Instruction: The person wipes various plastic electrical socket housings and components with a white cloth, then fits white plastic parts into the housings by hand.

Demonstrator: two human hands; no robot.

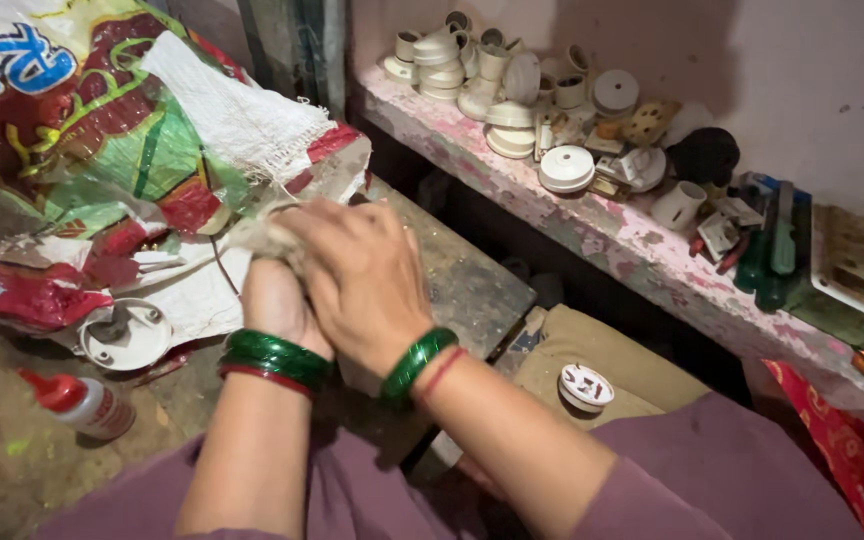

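My left hand (274, 300) and my right hand (362, 280) are pressed together over a grey work surface (472, 285). The right hand lies on top and covers most of the left. A crumpled piece of pale cloth (257, 235) sticks out between them at the upper left, gripped by both hands. Whatever else is inside the cloth is hidden. Both wrists wear green bangles, with a red one on the left wrist and a red thread on the right.
A colourful woven sack (82, 150) lies at the left, with a white round fitting (127, 335) and a small red-capped bottle (82, 402) below it. A pink ledge (592, 225) carries several white electrical fittings, screwdrivers and a switch plate. A white round cap (586, 386) rests on tan cloth.
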